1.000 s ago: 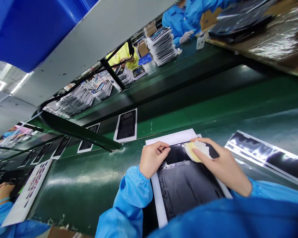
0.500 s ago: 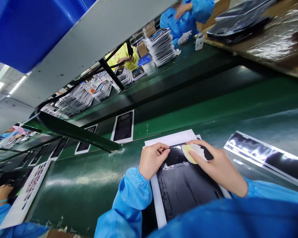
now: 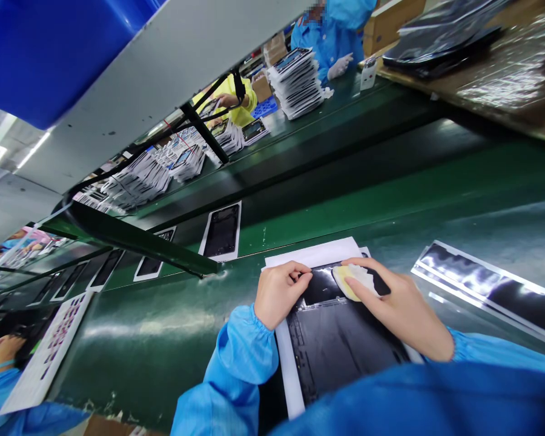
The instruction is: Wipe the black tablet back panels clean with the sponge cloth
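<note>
A flat black tablet-like panel point(image 3: 345, 345) lies on white sheets point(image 3: 313, 251) right in front of me. My left hand point(image 3: 279, 293) is at its upper left corner, thumb and forefinger pinched together. Whatever is between those fingertips is too small to make out. My right hand point(image 3: 397, 303) grips a crumpled white and yellow wiping pad point(image 3: 356, 282) and rests it on the glossy black strip point(image 3: 320, 284) along the panel's top end. My right palm and fingers cover the panel's upper right corner.
Long glossy black sheets point(image 3: 485, 290) lie to the right. Beyond runs a green belt with black panels on white sheets point(image 3: 222, 232). A green metal post point(image 3: 136, 239) slants across the left. Stacked panels point(image 3: 295, 85) stand at the back. Co-workers' hands point(image 3: 4, 354) show at far left.
My hands and the pad look unmoved. Panels on the belt have shifted slightly left. The far co-worker in blue has raised an arm, and the one in yellow now handles a panel.
</note>
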Motion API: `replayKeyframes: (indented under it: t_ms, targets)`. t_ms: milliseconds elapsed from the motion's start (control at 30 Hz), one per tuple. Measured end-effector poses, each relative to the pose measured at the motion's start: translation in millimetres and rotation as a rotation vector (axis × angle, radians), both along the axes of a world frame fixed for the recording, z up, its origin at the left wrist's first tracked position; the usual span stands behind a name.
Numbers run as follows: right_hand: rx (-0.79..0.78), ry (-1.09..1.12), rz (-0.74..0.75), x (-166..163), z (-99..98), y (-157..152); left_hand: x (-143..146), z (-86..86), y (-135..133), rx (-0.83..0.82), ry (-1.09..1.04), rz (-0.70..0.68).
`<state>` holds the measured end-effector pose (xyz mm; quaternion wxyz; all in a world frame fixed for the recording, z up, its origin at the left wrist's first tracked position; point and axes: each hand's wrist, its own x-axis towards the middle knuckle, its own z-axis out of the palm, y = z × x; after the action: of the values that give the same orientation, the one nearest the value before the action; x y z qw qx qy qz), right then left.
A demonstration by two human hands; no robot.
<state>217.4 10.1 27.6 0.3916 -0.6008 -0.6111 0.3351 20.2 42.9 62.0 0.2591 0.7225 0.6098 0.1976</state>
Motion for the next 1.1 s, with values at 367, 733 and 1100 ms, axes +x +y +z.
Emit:
replayKeyframes:
  t_ms: [367, 733, 1100]
  targets:
    - [0.011, -0.021, -0.002, -0.8, -1.3, 0.6, -1.0, -1.5, 0.8, 0.013, -0.005, -0.007]
    - [0.020, -0.018, -0.006, -0.7, -0.3, -0.4, -0.2, 1.2, 0.9, -0.016, -0.025, 0.005]
    - [0.002, -0.031, 0.012, -1.1, 2.5, 0.7, 0.8, 3.1, 0.2, -0.038, -0.016, 0.016]
